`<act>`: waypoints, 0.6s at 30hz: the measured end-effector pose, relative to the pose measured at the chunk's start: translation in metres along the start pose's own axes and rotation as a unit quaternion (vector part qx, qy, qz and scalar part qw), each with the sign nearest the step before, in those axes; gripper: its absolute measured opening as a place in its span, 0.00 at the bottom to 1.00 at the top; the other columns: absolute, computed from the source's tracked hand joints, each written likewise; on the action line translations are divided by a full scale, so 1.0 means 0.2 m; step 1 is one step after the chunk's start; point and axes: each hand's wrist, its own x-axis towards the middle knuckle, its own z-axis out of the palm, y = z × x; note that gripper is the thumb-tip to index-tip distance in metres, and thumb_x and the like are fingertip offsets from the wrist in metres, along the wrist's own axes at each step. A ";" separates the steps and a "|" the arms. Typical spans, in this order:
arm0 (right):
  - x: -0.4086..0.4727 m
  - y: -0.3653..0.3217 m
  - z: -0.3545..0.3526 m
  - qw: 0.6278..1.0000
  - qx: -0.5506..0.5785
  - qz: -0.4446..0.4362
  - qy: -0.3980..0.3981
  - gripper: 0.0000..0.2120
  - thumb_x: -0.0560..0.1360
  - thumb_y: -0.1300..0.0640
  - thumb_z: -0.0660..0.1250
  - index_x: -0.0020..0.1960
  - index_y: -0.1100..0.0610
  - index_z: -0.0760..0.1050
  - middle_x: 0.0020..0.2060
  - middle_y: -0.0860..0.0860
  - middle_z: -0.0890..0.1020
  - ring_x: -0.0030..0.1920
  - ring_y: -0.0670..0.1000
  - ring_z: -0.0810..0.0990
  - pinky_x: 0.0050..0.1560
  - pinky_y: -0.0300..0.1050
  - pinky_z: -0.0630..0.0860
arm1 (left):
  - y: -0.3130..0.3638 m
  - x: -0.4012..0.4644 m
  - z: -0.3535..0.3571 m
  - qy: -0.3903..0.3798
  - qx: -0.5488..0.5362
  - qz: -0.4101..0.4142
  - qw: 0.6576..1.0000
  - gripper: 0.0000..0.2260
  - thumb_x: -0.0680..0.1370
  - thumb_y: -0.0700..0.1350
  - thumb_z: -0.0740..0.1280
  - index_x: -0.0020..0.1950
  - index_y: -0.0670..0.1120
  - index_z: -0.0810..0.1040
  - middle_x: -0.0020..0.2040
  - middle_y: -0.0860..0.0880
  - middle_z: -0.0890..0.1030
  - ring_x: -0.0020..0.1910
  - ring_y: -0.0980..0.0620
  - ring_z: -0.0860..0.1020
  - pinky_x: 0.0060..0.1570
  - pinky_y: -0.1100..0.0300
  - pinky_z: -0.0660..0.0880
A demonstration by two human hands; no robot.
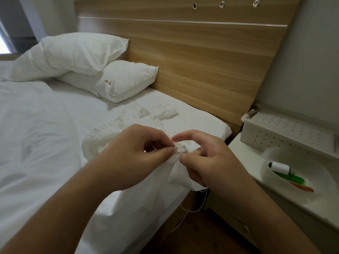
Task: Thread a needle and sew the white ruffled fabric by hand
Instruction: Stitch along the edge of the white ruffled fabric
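Two pillows [82, 52] [119, 79], two hands [135, 153] [207, 162], one thread spool [279, 167], one perforated box [286, 132].

White ruffled fabric [113, 129], white thread spool [279, 167], green pen [291, 177].

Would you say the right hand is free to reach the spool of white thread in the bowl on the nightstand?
Probably not yet: the right hand pinches the white fabric by the needle. The way to the spool in the bowl looks unobstructed.

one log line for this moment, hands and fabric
stage: stitching | left hand: pinches white ruffled fabric | right hand: pinches needle at fabric | thread: hangs below
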 end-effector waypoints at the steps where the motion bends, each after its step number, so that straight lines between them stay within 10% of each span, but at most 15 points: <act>1: 0.00 0.00 0.00 1.000 0.010 0.008 -0.004 0.15 0.80 0.66 0.65 0.60 0.49 0.78 0.23 0.49 0.71 0.23 0.44 0.67 0.25 0.38 0.65 | 0.00 0.00 0.00 0.000 0.008 0.003 1.000 0.07 0.81 0.46 0.72 0.49 0.56 0.89 0.39 0.56 0.86 0.41 0.53 0.84 0.41 0.59 0.80; 18: 0.01 0.00 0.01 0.999 -0.004 0.029 0.013 0.03 0.81 0.62 0.66 0.51 0.56 0.77 0.25 0.53 0.75 0.23 0.44 0.70 0.25 0.37 0.68 | 0.02 0.00 0.01 0.003 0.072 -0.013 0.997 0.06 0.80 0.52 0.70 0.47 0.57 0.87 0.39 0.60 0.85 0.41 0.59 0.84 0.41 0.59 0.82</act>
